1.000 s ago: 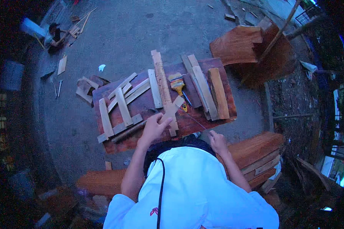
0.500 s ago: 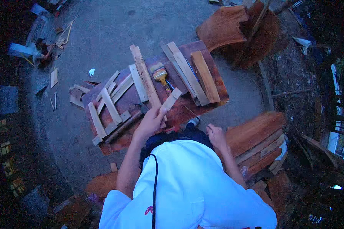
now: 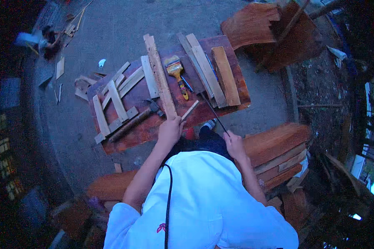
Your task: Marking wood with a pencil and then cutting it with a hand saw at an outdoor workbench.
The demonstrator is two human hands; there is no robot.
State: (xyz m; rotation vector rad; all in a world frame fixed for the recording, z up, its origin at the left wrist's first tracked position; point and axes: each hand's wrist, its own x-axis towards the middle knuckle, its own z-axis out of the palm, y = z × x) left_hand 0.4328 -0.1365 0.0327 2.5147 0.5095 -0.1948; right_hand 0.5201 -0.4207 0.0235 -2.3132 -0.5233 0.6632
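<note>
My left hand (image 3: 170, 130) is closed on a small wooden strip (image 3: 190, 111), seen nearly edge-on now. It lies over the lower end of a long rough wooden batten (image 3: 158, 74); whether it grips that too is hidden. My right hand (image 3: 234, 145) is closed around the near end of a thin dark rod (image 3: 214, 113), whose far end reaches over the table near the boards. Between the two lies a paintbrush (image 3: 176, 74) with a yellow handle. A hammer (image 3: 154, 108) rests left of my left hand, on the reddish-brown wooden tabletop (image 3: 187, 118).
Several pale boards (image 3: 205, 68) and a thicker brown block (image 3: 225, 76) lie at the table's right. A frame of nailed slats (image 3: 117, 99) sits at its left. Stacked timber (image 3: 274, 145) stands by my right arm. Another person (image 3: 50, 41) crouches far left.
The small strip in my left hand has turned from its broad face to its edge. My left hand has shifted slightly right. The rod in my right hand now shows plainly.
</note>
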